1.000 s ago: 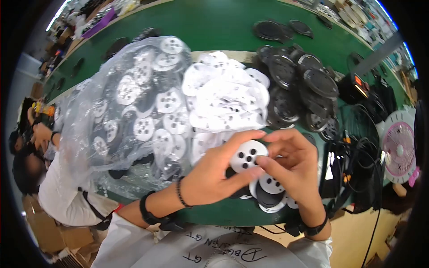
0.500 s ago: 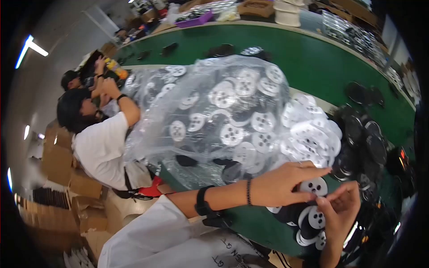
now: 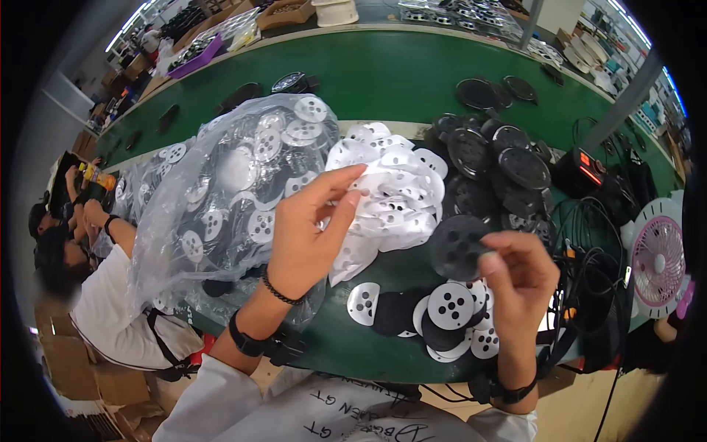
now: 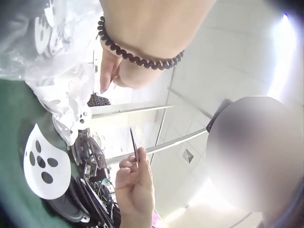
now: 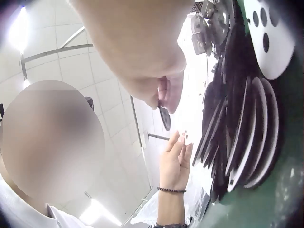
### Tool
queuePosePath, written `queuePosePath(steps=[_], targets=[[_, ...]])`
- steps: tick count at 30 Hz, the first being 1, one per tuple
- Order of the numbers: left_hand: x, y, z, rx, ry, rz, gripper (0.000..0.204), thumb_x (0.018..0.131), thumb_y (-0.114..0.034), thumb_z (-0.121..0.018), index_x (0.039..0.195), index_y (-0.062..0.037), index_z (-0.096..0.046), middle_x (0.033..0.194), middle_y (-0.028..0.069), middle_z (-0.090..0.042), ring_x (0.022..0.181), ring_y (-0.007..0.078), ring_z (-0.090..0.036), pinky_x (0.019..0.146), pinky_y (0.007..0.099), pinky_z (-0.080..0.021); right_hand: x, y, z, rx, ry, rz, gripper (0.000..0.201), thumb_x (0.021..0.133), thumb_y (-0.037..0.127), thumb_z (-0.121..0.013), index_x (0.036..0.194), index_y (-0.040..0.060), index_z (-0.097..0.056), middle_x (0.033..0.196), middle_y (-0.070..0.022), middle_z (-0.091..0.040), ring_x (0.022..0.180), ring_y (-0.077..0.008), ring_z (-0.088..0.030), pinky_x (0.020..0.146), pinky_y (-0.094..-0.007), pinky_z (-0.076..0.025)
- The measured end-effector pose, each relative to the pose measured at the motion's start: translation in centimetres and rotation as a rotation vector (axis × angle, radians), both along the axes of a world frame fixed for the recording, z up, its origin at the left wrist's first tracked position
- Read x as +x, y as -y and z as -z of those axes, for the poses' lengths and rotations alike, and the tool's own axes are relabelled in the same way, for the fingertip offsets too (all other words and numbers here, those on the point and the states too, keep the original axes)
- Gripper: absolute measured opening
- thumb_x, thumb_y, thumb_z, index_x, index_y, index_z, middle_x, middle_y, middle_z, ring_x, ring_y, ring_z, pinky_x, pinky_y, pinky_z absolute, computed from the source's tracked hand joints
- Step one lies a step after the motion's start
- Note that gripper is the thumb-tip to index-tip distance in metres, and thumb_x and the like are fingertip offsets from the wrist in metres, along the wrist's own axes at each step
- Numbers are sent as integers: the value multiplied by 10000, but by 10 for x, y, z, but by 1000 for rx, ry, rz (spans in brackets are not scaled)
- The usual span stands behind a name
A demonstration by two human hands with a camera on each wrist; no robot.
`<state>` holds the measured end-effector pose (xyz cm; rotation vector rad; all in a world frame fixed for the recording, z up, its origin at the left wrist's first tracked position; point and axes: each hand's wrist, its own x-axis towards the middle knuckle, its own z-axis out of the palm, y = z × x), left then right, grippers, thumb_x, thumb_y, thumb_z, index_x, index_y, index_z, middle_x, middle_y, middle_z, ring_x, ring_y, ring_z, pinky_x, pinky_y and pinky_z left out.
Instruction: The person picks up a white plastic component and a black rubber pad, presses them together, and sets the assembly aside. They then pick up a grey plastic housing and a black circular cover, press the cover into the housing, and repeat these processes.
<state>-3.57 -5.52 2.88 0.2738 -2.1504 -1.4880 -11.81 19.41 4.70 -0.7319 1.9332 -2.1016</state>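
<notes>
My right hand [image 3: 521, 283] pinches a thin dark disc [image 3: 458, 249] with holes between thumb and fingers; the disc shows nearly edge-on in the left wrist view [image 4: 134, 145]. Over the left side of a heap of white perforated pieces [image 3: 401, 191] is my left hand [image 3: 309, 228], thumb and forefinger apart, fingertips at the heap. The right wrist view shows these fingertips beside a white piece [image 5: 186, 135]; a firm grip cannot be made out. White discs [image 3: 451, 306] and black discs [image 3: 396, 313] overlap on the green table near the body.
A clear plastic bag [image 3: 221, 184] of white discs lies at the left. Black round parts [image 3: 508, 166] are piled at the right, near a device with red digits [image 3: 582, 169], cables and a pink fan [image 3: 658, 258]. Another person [image 3: 114, 302] sits at the left.
The hands have parted from the white disc between them. My left hand has gone to the white heap, and my right hand now holds a dark disc. The head view swung left, then back.
</notes>
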Motion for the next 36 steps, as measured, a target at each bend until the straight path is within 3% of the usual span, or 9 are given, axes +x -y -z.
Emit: queuePosePath(steps=[3, 5, 10, 13, 15, 18, 22, 27, 36], targets=[[-4, -5, -10, -295, -84, -52, 268, 948, -54, -638, 1210, -10, -680, 1148, 145, -696, 988, 242, -681, 856, 331, -530, -19, -11, 7, -158, -54, 169, 404, 1081, 267, -485, 1145, -90, -663, 1048, -135, -650, 849, -146, -644, 687, -297, -616], [-7, -18, -19, -395, -69, -48, 239, 902, -54, -665, 1138, -33, -695, 1177, 142, -655, 1073, 318, -639, 923, 375, -498, -27, -11, -2, -261, -41, 227, 368, 1068, 198, -478, 1224, -101, -624, 1068, -155, -649, 924, -189, -674, 730, -309, -616], [-36, -49, -14, -543, -45, 198, 282, 853, -80, -724, 1128, -36, -680, 1135, 142, -662, 1124, 298, -613, 935, 393, -484, -43, -26, 0, -214, -172, 330, 280, 931, -70, -596, 1211, -78, -597, 971, -104, -664, 958, -146, -672, 803, -263, -569], [-71, -66, 4, -652, -57, 335, 413, 851, -156, -760, 1213, -13, -624, 1136, 157, -659, 1119, 332, -596, 965, 431, -464, -49, -31, 7, -213, -193, 343, 214, 914, -92, -627, 1119, -40, -591, 1037, -77, -643, 931, -94, -646, 787, -199, -504], [-93, -71, 15, -766, 86, 154, 663, 803, -277, -818, 1318, 18, -522, 1150, 200, -648, 1104, 383, -576, 990, 460, -444, -48, -26, 1, -169, -236, 388, 184, 944, -57, -621, 1107, 2, -559, 1124, -60, -617, 928, -66, -614, 792, -185, -473], [-111, -76, 11, -747, 314, 177, 855, 741, -363, -859, 1375, 37, -446, 1166, 252, -625, 1110, 424, -558, 994, 464, -438, -50, -27, 2, -254, -159, 339, 216, 961, -42, -609, 1150, 12, -519, 1117, -63, -611, 964, -64, -589, 834, -200, -466], [-94, -82, 20, -877, 63, 153, 989, 701, -397, -882, 1439, 46, -396, 1237, 254, -593, 1153, 431, -553, 1046, 453, -427, -45, -26, -1, -298, -129, 322, 252, 968, -40, -598, 1187, 18, -487, 1106, -74, -610, 981, -74, -579, 861, -218, -466], [-89, -84, 27, -891, 107, 241, 681, 816, -304, -801, 1380, -47, -521, 1352, 189, -581, 1262, 356, -549, 1067, 450, -425, -45, -27, -1, -243, -167, 303, 315, 941, -79, -603, 1224, 13, -501, 1115, -70, -597, 966, -84, -579, 849, -206, -475], [-49, -89, 14, -822, 154, 251, 425, 781, -197, -782, 1168, -66, -665, 1268, 144, -591, 1226, 332, -549, 1052, 452, -425, -44, -28, 3, -221, -249, 340, 367, 890, -142, -610, 1220, 3, -547, 1174, -67, -574, 1030, -84, -538, 844, -201, -485]])
